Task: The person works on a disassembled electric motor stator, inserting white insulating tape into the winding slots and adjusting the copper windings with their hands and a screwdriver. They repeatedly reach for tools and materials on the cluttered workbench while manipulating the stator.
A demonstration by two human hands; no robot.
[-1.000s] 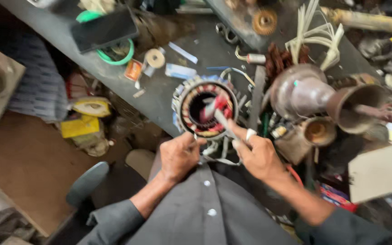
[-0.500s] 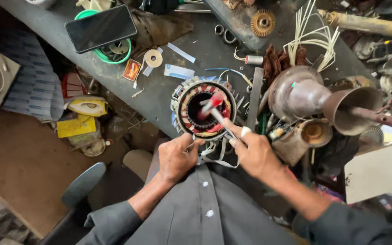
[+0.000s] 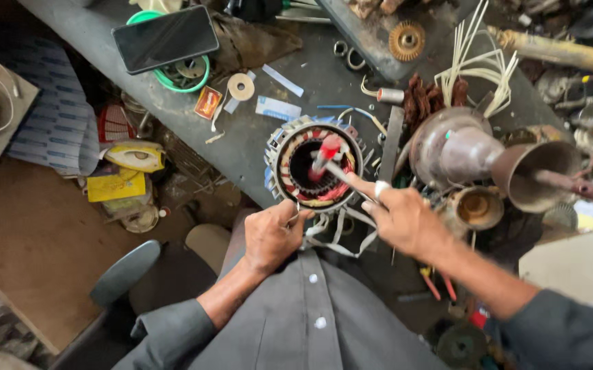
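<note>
A round motor stator [image 3: 289,147] with copper windings and red insulation stands on the grey workbench [image 3: 255,130] at its near edge. My left hand [image 3: 271,233] grips the stator's near rim, among loose pale strips hanging below it. My right hand [image 3: 398,216] holds a thin metal tool with a red tip [image 3: 327,154]. The red tip reaches into the stator's bore, near the windings. A white band sits on one right finger.
A black phone [image 3: 165,38] lies on a green ring at the back left. A tape roll [image 3: 241,86], paper slips, a brass gear [image 3: 406,40], white strips [image 3: 478,62] and a metal motor housing [image 3: 461,147] crowd the bench. Boxes and papers lie on the floor left.
My view has shifted slightly. The red-tipped tool has moved a little within the stator bore. My left hand stays on the stator's rim.
</note>
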